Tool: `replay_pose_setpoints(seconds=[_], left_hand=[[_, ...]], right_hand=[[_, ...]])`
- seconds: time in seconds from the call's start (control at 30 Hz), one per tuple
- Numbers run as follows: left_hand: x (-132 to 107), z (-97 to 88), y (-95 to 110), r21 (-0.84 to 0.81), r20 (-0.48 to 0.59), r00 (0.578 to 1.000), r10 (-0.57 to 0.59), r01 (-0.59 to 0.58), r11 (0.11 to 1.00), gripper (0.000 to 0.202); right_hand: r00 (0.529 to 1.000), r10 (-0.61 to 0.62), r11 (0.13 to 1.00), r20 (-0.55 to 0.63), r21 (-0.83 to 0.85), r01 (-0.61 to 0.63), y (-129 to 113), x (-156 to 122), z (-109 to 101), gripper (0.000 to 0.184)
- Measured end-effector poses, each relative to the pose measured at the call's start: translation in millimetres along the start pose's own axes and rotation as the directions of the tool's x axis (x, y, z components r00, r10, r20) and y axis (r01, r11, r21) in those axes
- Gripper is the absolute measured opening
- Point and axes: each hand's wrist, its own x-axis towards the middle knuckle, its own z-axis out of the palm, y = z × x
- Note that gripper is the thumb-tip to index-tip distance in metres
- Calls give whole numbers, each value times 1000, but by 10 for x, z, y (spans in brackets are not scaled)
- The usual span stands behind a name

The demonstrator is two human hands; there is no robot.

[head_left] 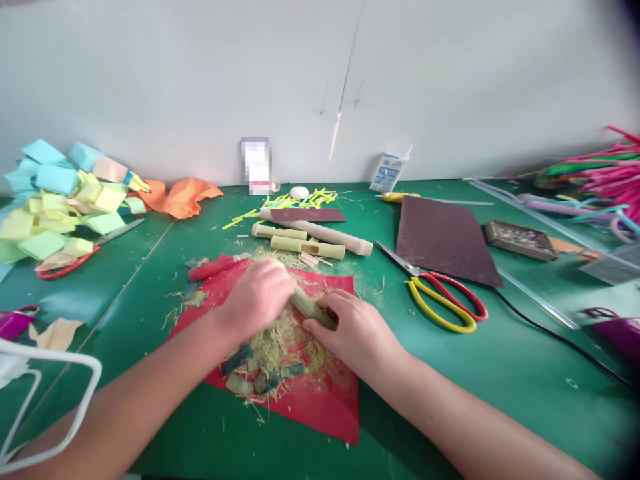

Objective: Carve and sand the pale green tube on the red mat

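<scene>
A short, greenish bamboo piece (311,307) is held at a slant above a red sheet (330,407). My right hand (353,327) grips its near end, thumb and fingers wrapped around it. Curled over the far end is my left hand (260,293); its fingertips are mostly hidden, so whether it also holds something else cannot be told. Beneath lie pale shavings (275,353) and several dark, worn scraps (237,360). A red-handled knife (215,267) rests just left of my left hand. Behind are cut bamboo tubes (307,248) and a longer pale stick (330,235).
Scissors with red and yellow handles (440,293) lie right, beside a dark brown sandpaper sheet (445,237) and a power strip (520,240). Folded paper pieces (60,200) pile at left. A white frame (95,373) juts in at lower left. Pink pipe cleaners (610,173) sit far right.
</scene>
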Motion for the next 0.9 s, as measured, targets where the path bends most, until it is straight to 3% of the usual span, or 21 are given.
replay_pose_setpoints(seconds=[0.1,0.23,0.37,0.53,0.67,0.8,0.9], left_hand=[[-17,0,1,-34,26,998,55,-55,998,19],[-23,-5,9,29,-38,999,-15,16,999,19],[-27,-12,44,-42,22,999,48,-47,998,18],[-37,-42,-72,59,-52,997,-49,52,997,18],[-31,-12,-99,-8,3,1000,24,-23,1000,17],[-6,8,-88,28,-57,996,-68,70,997,17],[7,5,-27,-48,25,1000,-12,13,999,18]], right_hand=[[1000,-4,1000,7,7,4,-4,-6,3,22],[1000,3,1000,-2,3,-3,0,-5,6,23],[1000,1,1000,-3,-18,-1,11,1,11,23],[1000,1,1000,-10,-24,-1,4,2,10,20],[1000,-6,999,-8,-37,6,-8,-1,-1,21],[1000,-8,1000,-22,-28,7,-10,-3,3,21],[1000,-2,1000,-10,-17,2,-1,-5,15,20]])
